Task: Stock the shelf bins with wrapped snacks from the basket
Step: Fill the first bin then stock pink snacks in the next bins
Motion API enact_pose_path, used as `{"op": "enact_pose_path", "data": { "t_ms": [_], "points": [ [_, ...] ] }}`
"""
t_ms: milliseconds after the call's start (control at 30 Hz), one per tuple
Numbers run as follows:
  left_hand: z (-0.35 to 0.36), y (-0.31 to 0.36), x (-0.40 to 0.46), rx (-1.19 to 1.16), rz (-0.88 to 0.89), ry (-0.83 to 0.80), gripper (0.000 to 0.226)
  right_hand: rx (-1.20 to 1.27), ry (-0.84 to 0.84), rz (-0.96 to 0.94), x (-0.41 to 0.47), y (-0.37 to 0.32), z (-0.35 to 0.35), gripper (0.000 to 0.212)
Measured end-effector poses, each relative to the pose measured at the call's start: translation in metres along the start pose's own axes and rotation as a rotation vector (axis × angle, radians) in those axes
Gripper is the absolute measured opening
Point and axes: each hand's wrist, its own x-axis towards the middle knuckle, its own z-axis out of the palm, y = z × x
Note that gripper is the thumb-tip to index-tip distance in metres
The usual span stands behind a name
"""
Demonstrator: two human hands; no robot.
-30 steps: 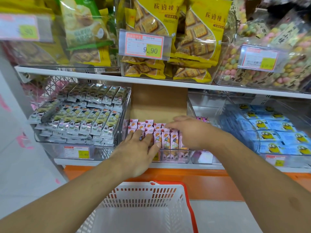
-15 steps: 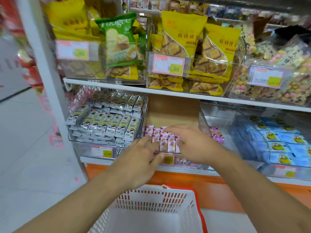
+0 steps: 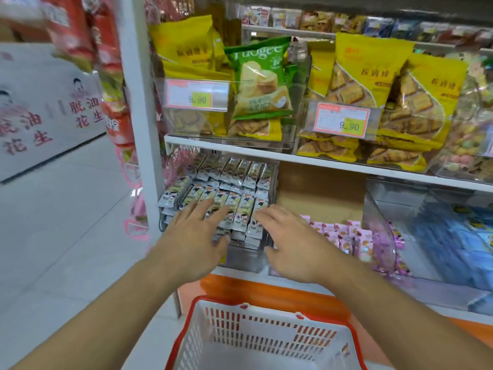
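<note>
Rows of silver-wrapped snacks (image 3: 240, 188) fill a clear bin (image 3: 248, 256) at the left end of the lower shelf. My left hand (image 3: 194, 241) lies over the bin's front rows with fingers spread and straight, holding nothing. My right hand (image 3: 290, 244) hovers at the bin's right front corner, fingers extended, empty. Pink-wrapped snacks (image 3: 346, 236) stand in the bin to the right. The white basket with a red rim (image 3: 192, 313) sits below my arms; what shows of its inside holds nothing.
A white shelf upright (image 3: 138, 108) stands left of the bins, with open aisle floor (image 3: 66, 222) beyond it. Yellow and green snack bags (image 3: 256, 84) fill the shelf above. Blue-wrapped snacks (image 3: 458, 236) are in the far right bin. A cardboard panel (image 3: 320, 193) stands behind the pink snacks.
Both hands have moved left, off the pink snacks and over to the silver-wrapped snack bin. The view has swung left, showing the aisle.
</note>
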Motion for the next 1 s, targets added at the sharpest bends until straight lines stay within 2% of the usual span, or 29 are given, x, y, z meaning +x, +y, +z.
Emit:
{"op": "enact_pose_path", "data": {
  "t_ms": [133, 500, 767, 1000],
  "points": [
    [0.006, -0.002, 0.0, 0.025, -0.049, -0.06, 0.068, -0.037, -0.007, -0.017, 0.006, -0.001, 0.005, 0.072],
    [0.003, 0.004, -0.002, 0.004, -0.067, -0.041, 0.067, 0.019, 0.0, 0.011, 0.007, 0.0, 0.001, 0.071],
    [-0.001, 0.011, 0.0, -0.027, -0.043, 0.027, 0.063, 0.062, 0.015, 0.029, 0.005, 0.002, -0.006, 0.067],
    [-0.007, 0.01, 0.044, -0.108, -0.023, 0.134, 0.058, 0.117, 0.123, 0.102, 0.035, 0.015, -0.013, 0.062]
  ]
}}
